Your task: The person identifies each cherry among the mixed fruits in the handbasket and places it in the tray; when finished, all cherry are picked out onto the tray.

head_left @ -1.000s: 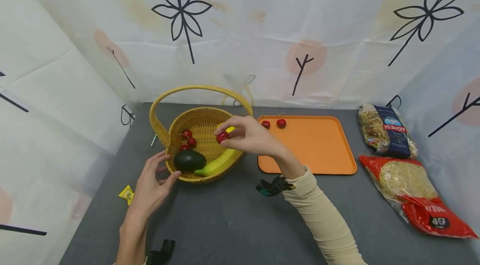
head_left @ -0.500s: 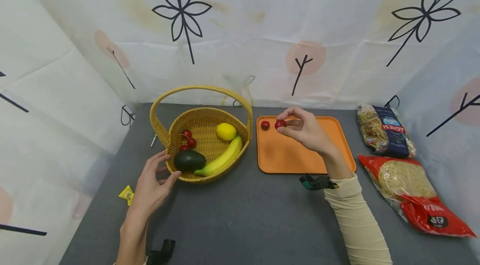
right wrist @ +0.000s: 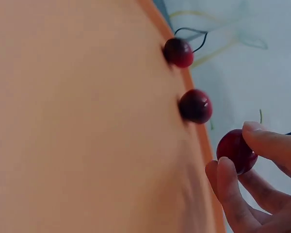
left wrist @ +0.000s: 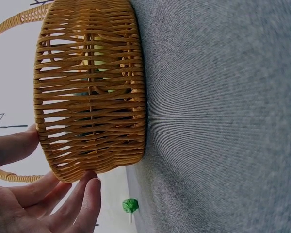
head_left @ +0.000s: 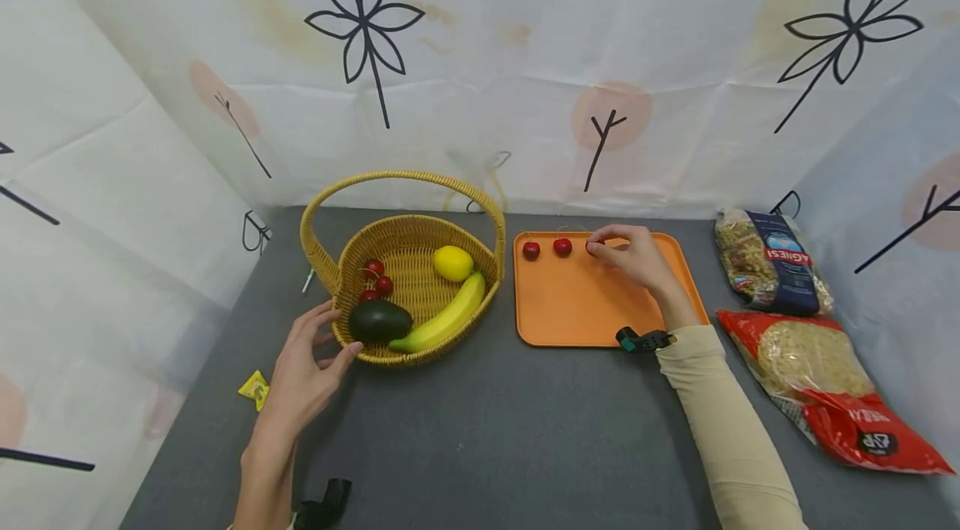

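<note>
In the right wrist view my right hand [head_left: 633, 259] pinches a dark red cherry [right wrist: 233, 148] between thumb and fingers. The hand is over the orange tray [head_left: 585, 305]; its fingers mostly cover that cherry in the head view. To their left, a second cherry [head_left: 562, 247] and a third cherry [head_left: 531, 251] lie near the tray's back edge. My left hand [head_left: 303, 372] touches the outside of the yellow wicker basket [left wrist: 92, 92], thumb and fingers spread along its near-left side. Inside the basket are several cherries [head_left: 384, 286], an avocado [head_left: 380, 321], a banana [head_left: 442, 320] and a lemon [head_left: 453, 263].
Two bags, one AGNESI pasta bag [head_left: 772, 263] and one red-and-clear bag [head_left: 832, 388], lie at the right. A small yellow packet [head_left: 255, 388] is left of my left hand. Behind the basket shows a green-topped stick [left wrist: 130, 205]. Printed cloth walls bound the table.
My right hand went from over the basket, holding a cherry, to the tray, and then a little farther right along its back edge. The left hand and basket stayed put.
</note>
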Demonstrator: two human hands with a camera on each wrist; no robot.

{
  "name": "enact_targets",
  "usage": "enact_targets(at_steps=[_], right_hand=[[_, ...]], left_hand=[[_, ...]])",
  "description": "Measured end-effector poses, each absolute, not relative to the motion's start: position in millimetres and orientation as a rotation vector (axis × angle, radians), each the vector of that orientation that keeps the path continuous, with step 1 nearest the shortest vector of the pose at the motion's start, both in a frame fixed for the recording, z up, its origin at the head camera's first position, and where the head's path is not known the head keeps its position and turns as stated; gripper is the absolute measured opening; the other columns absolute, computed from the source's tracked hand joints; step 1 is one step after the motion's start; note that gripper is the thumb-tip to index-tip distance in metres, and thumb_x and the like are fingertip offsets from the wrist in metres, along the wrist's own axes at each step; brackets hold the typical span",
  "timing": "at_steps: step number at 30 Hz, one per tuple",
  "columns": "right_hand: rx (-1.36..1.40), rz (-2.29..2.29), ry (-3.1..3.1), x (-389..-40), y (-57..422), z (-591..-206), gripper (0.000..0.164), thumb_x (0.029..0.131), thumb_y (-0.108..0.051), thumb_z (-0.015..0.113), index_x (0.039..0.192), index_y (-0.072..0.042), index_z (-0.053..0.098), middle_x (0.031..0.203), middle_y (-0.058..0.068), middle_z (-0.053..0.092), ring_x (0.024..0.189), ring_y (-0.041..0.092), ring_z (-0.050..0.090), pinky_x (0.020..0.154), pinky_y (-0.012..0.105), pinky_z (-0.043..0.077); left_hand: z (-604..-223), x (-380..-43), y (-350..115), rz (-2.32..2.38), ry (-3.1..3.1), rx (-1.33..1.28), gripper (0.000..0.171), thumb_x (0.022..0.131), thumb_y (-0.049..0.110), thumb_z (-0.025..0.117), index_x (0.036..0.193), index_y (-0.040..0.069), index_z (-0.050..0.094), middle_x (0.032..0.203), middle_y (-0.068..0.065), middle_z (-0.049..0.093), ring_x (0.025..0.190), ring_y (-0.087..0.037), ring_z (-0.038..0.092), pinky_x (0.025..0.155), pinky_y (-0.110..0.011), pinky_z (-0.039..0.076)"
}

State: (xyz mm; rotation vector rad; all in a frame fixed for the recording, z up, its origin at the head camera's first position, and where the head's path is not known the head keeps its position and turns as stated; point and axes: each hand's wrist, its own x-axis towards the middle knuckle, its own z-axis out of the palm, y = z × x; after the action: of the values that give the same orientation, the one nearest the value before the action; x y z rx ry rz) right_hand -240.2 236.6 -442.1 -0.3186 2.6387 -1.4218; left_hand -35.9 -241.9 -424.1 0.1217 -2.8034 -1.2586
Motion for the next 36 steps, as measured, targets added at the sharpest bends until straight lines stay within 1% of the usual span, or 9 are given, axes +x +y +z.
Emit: enact_targets(at_steps=[2,4,8,16,21,26,31,34,36], right_hand=[[-0.312,-1.389,2.642,-245,238,-446,0.027,0.107,-0.013,0.071,0.128,0.003,0.073,0.131,0.03,0.071,0.101,0.041,0.08,0.075,0.021,0.064],[-0.317,-1.362,2.637,-250,238,-450,0.03,0.105,-0.008,0.071,0.133,0.004,0.071,0.138,0.031,0.068,0.113,0.046,0.077,0.076,0.013,0.06],[-0.357,-1.328,2.625,-257,240,-457,0.037,0.105,-0.001,0.068,0.141,0.006,0.065,0.144,0.035,0.062,0.129,0.05,0.07,0.077,0.007,0.056],[-0.374,-1.207,2.713,-262,242,-463,0.039,0.106,-0.013,0.071,0.141,0.002,0.065,0.136,0.031,0.069,0.12,0.048,0.073,0.079,0.011,0.054],[-0.383,-1.19,2.717,-264,244,-464,0.039,0.106,-0.012,0.071,0.141,0.003,0.065,0.132,0.032,0.07,0.113,0.046,0.073,0.075,0.013,0.053],[-0.368,-1.212,2.67,-264,244,-461,0.044,0.105,-0.012,0.072,0.145,0.003,0.062,0.14,0.032,0.067,0.12,0.048,0.072,0.076,0.01,0.053],[-0.379,-1.216,2.66,-262,245,-456,0.046,0.105,-0.012,0.073,0.146,0.002,0.061,0.145,0.033,0.065,0.122,0.049,0.071,0.077,0.011,0.053],[-0.395,-1.249,2.654,-259,247,-454,0.045,0.105,-0.011,0.073,0.146,0.004,0.061,0.145,0.034,0.064,0.125,0.052,0.07,0.078,0.013,0.056],[-0.405,-1.274,2.654,-258,248,-452,0.045,0.105,-0.01,0.072,0.146,0.005,0.061,0.146,0.036,0.063,0.127,0.054,0.069,0.081,0.016,0.061]], left_hand=[[-424,-36,-242,-1.258,-2.802,0.119,0.061,0.106,0.02,0.073,0.156,-0.003,0.049,0.172,-0.021,0.035,0.137,-0.05,0.06,0.097,-0.055,0.066],[-424,-36,-242,-1.258,-2.801,0.117,0.061,0.106,0.02,0.073,0.156,-0.003,0.049,0.172,-0.022,0.035,0.137,-0.05,0.06,0.097,-0.055,0.066],[-424,-36,-242,-1.259,-2.801,0.12,0.061,0.105,0.02,0.074,0.156,-0.003,0.049,0.172,-0.022,0.035,0.136,-0.05,0.06,0.097,-0.055,0.066],[-424,-37,-242,-1.27,-2.802,0.12,0.06,0.106,0.019,0.073,0.156,-0.003,0.049,0.172,-0.022,0.035,0.137,-0.05,0.06,0.097,-0.054,0.066],[-424,-38,-243,-1.274,-2.804,0.129,0.06,0.106,0.019,0.073,0.156,-0.003,0.049,0.172,-0.021,0.035,0.138,-0.05,0.06,0.097,-0.053,0.066],[-423,-37,-243,-1.281,-2.807,0.139,0.061,0.106,0.02,0.073,0.157,-0.002,0.049,0.172,-0.021,0.035,0.139,-0.05,0.059,0.098,-0.054,0.066],[-424,-37,-243,-1.279,-2.809,0.142,0.061,0.106,0.021,0.073,0.157,-0.002,0.049,0.173,-0.021,0.035,0.139,-0.05,0.059,0.099,-0.055,0.065],[-424,-37,-243,-1.278,-2.806,0.136,0.061,0.105,0.02,0.074,0.156,-0.002,0.049,0.173,-0.02,0.035,0.138,-0.05,0.06,0.098,-0.054,0.066],[-425,-37,-243,-1.279,-2.804,0.133,0.061,0.105,0.02,0.074,0.156,-0.002,0.049,0.172,-0.02,0.035,0.138,-0.049,0.06,0.098,-0.053,0.066]])
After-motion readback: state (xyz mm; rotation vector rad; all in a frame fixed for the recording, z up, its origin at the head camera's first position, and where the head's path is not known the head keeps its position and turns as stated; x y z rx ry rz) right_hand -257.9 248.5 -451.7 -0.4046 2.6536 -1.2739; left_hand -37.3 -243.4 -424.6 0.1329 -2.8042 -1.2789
